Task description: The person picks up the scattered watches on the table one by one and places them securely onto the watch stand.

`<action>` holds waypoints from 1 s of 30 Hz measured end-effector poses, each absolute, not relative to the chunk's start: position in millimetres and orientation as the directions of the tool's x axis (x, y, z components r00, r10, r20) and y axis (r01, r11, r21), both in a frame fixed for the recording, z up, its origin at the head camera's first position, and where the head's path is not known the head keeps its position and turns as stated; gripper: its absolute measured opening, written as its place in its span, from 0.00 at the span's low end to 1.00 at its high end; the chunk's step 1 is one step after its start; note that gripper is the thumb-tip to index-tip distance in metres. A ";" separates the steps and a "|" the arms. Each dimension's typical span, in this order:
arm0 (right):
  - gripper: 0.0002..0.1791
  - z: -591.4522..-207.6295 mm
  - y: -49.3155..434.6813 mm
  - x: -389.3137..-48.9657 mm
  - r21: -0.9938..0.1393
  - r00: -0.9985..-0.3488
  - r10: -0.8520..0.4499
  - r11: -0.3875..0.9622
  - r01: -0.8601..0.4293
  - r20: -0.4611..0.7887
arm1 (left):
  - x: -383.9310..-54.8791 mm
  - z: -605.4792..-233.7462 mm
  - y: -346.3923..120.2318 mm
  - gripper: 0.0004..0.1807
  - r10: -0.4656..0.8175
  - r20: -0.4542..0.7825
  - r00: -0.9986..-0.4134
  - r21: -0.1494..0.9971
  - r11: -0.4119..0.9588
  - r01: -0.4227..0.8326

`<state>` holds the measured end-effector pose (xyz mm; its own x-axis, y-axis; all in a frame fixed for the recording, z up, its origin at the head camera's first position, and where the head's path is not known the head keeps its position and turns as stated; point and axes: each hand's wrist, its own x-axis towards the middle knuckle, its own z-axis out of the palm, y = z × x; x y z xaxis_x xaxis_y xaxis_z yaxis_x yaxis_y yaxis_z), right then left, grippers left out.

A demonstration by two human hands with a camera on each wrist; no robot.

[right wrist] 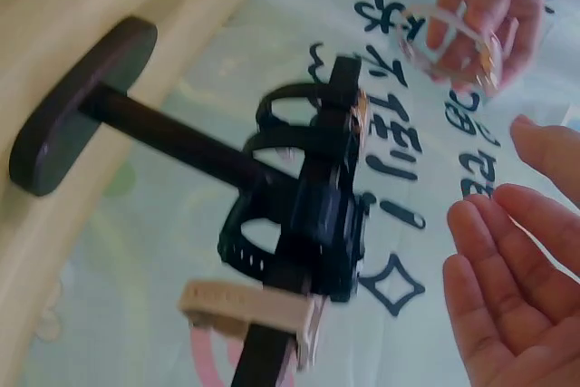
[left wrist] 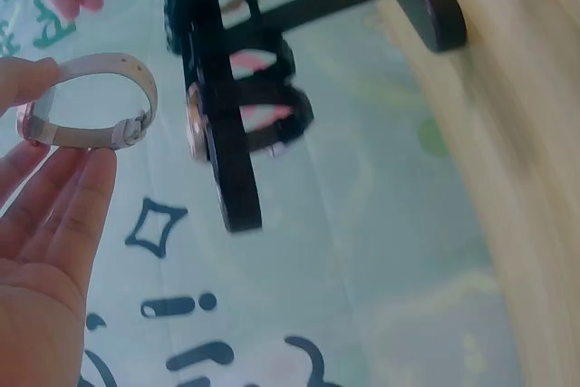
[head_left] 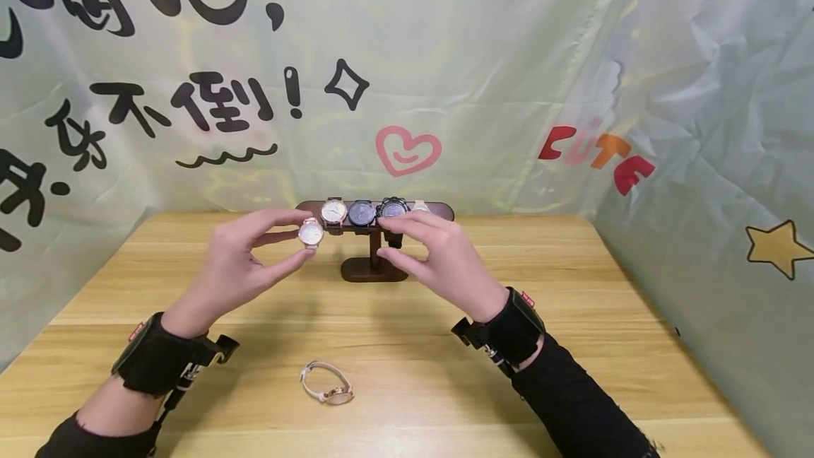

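Between thumb and fingertips, my left hand (head_left: 232,263) pinches a wristwatch (head_left: 311,232) with a pale dial. Its light strap (left wrist: 107,62) is buckled into a loop, seen in the left wrist view. Just right of it stands a dark wooden T-shaped watch stand (head_left: 374,271). Along its bar sit a white-dialled watch (head_left: 333,211), a dark-dialled watch (head_left: 362,213), a chunky black watch (head_left: 393,208) and a beige-strapped watch (right wrist: 254,305). My right hand (head_left: 441,256) is beside the bar's right half, its fingers relaxed and holding nothing, partly covering the watches there in the head view.
Another watch (head_left: 338,396) with a light strap and rose-gold case lies on the wooden table (head_left: 547,373), nearer to me. A printed cloth (head_left: 496,55) hangs behind the table and along both sides.
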<state>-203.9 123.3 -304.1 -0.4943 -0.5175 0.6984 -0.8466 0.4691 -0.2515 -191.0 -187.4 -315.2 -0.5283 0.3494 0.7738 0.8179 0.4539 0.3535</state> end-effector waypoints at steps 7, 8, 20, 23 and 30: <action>0.23 -297.1 140.6 -214.2 -0.308 -0.578 -0.484 0.527 -0.792 0.657 | -200.1 -314.8 -202.3 0.29 0.310 0.776 -0.550 0.359 0.499 0.789; 0.23 -296.3 143.3 -215.7 -0.316 -0.592 -0.479 0.537 -0.782 0.648 | -201.2 -315.3 -204.3 0.29 0.305 0.772 -0.558 0.366 0.505 0.782; 0.27 -292.6 168.0 -234.4 -0.357 -0.746 -0.445 0.678 -0.642 0.495 | -215.1 -322.8 -228.5 0.27 0.239 0.713 -0.659 0.443 0.574 0.688; 0.28 -293.7 172.3 -239.1 -0.358 -0.769 -0.442 0.700 -0.617 0.462 | -218.3 -324.3 -232.7 0.27 0.227 0.698 -0.679 0.471 0.569 0.674; 0.30 -297.2 181.9 -248.1 -0.350 -0.810 -0.419 0.747 -0.565 0.411 | -227.7 -328.0 -239.9 0.25 0.199 0.656 -0.728 0.521 0.579 0.627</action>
